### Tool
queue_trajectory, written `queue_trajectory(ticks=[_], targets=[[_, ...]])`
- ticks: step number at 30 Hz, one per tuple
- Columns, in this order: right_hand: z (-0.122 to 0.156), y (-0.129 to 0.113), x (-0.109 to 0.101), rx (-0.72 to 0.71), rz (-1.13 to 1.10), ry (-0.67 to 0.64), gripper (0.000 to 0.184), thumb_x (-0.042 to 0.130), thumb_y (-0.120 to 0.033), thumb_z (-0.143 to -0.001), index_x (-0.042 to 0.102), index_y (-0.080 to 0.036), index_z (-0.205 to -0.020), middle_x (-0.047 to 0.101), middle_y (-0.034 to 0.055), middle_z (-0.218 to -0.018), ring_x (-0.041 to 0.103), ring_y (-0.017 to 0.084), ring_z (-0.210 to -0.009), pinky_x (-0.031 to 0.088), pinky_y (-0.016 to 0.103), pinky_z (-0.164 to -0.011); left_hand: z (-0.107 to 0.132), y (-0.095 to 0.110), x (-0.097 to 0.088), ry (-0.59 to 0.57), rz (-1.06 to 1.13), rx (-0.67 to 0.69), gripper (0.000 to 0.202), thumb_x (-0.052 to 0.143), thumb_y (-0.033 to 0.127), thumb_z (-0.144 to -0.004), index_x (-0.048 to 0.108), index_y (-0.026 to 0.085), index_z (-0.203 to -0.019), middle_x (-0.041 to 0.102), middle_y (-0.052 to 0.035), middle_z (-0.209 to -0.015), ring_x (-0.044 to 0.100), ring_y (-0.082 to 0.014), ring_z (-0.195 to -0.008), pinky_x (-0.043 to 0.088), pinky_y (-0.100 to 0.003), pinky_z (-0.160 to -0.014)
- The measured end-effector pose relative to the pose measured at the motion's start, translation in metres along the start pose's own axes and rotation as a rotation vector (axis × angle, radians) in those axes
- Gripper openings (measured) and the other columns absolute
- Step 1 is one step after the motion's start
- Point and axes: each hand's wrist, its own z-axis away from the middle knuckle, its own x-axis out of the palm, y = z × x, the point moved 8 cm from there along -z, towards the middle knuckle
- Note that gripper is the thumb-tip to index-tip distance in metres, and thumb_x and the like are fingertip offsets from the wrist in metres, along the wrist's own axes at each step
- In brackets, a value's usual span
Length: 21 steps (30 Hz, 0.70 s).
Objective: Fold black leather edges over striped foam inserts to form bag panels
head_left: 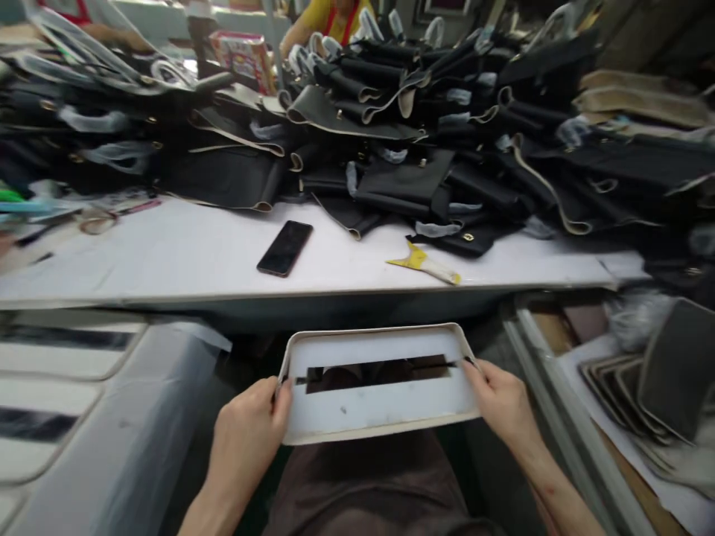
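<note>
A white rectangular panel (369, 417) with rounded corners, a raised pale rim and a long slot through its middle is held level above my lap. My left hand (251, 420) grips its left end, thumb over the rim and fingers underneath. At the opposite end my right hand (503, 402) grips the rim the same way. Dark material and part of my lap show through the slot. Beyond the panel, on the white table (184, 257), lie a phone (284, 249) and a yellow-and-white forked tool (424, 263).
Black leather bag pieces (402, 179) with wrapped handles are heaped across the table's back. Similar slotted white panels (61, 387) lie at my left. Dark flat pieces (675, 372) are stacked at my right. Behind the heap stands a person in a yellow top (321, 21).
</note>
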Motion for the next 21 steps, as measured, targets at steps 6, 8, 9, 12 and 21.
queue_trajectory(ticks=[6, 8, 9, 12, 21], targets=[[0.006, -0.006, -0.005, -0.031, 0.045, 0.052, 0.042, 0.045, -0.049, -0.09, 0.068, -0.017, -0.076, 0.064, 0.0032, -0.066, 0.059, 0.018, -0.063, 0.04, 0.024, -0.057, 0.002, 0.004, 0.01, 0.026, -0.039, 0.092, 0.039, 0.032, 0.04, -0.093, 0.048, 0.021, -0.063, 0.056, -0.003, -0.065, 0.06, -0.0209, -0.06, 0.031, -0.031, -0.055], [0.008, -0.006, -0.004, -0.038, 0.026, 0.051, 0.043, 0.045, -0.051, -0.089, 0.068, -0.017, -0.076, 0.065, 0.0036, -0.068, 0.06, 0.018, -0.064, 0.041, 0.025, -0.059, 0.003, 0.006, 0.009, 0.041, -0.015, 0.085, 0.039, 0.032, 0.04, -0.094, 0.048, 0.021, -0.064, 0.057, -0.0031, -0.066, 0.06, -0.0204, -0.061, 0.033, -0.031, -0.056], [0.009, -0.006, -0.004, -0.038, 0.022, 0.048, 0.044, 0.045, -0.052, -0.089, 0.067, -0.018, -0.074, 0.065, 0.0036, -0.067, 0.059, 0.018, -0.062, 0.041, 0.025, -0.059, 0.003, 0.006, 0.008, 0.045, 0.004, 0.077, 0.039, 0.032, 0.04, -0.095, 0.048, 0.021, -0.064, 0.056, -0.0029, -0.066, 0.06, -0.02, -0.061, 0.034, -0.031, -0.057], [0.009, -0.001, -0.003, -0.023, 0.015, 0.034, 0.045, 0.049, -0.058, -0.085, 0.067, -0.018, -0.071, 0.064, 0.0034, -0.065, 0.059, 0.019, -0.06, 0.042, 0.025, -0.057, 0.005, 0.006, 0.005, 0.027, 0.083, 0.051, 0.039, 0.036, 0.043, -0.095, 0.049, 0.021, -0.067, 0.057, -0.0026, -0.067, 0.06, -0.0191, -0.063, 0.037, -0.03, -0.06], [0.019, 0.036, 0.004, 0.143, -0.152, 0.02, 0.049, 0.057, -0.058, -0.081, 0.072, -0.018, -0.106, 0.072, 0.0091, -0.1, 0.066, 0.029, -0.093, 0.052, 0.033, -0.076, 0.023, -0.006, 0.009, -0.02, 0.413, -0.042, 0.042, 0.048, 0.054, -0.09, 0.06, 0.021, -0.113, 0.065, -0.0041, -0.097, 0.062, -0.0209, -0.081, 0.047, -0.032, -0.072]])
